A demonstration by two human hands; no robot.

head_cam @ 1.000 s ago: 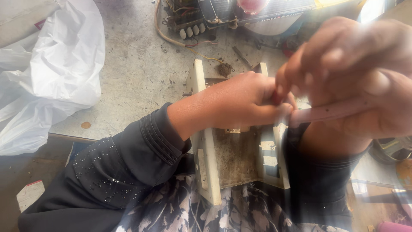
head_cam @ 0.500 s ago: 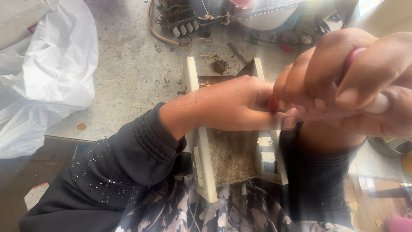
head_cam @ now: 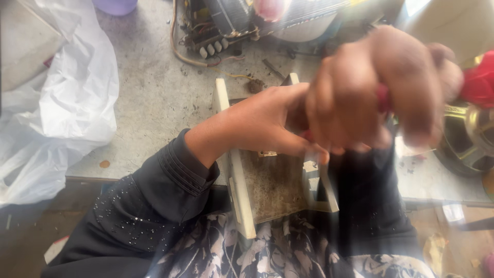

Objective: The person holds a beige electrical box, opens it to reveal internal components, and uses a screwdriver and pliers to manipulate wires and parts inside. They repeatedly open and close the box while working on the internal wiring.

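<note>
— Cream plastic, that frame (head_cam: pixel 234 175)? Where is it sitting?

— Cream and grimy, yes. It lies at the near edge of the grey table (head_cam: pixel 149 98), its near end hanging over onto my lap. Two pale rails run from near to far, with a dirty brown panel (head_cam: pixel 275 185) between them.

— And your left hand (head_cam: pixel 262 123)?

— It reaches in from the left, dark beaded sleeve (head_cam: pixel 154 201) behind it, and lies over the far part of the frame. The fingers point right and are curled close, meeting my other hand. I cannot tell what, if anything, they pinch.

— The right hand (head_cam: pixel 370 92)?

— Raised close to the camera and badly blurred. It is closed in a fist around something red (head_cam: pixel 382 98), of which only a sliver shows between the fingers. It touches the fingertips of the left hand just above the frame.

— What else is around?

— A crumpled white plastic bag (head_cam: pixel 56 108) covers the left side of the table, well apart from the frame. At the far edge sits an opened appliance with bare wiring and a row of small white parts (head_cam: pixel 216 31). To the right there is a round metal rim (head_cam: pixel 471 139), dark and shiny, and a red blur (head_cam: pixel 478 82) just above it. My patterned clothing (head_cam: pixel 267 252) fills the near edge.
</note>
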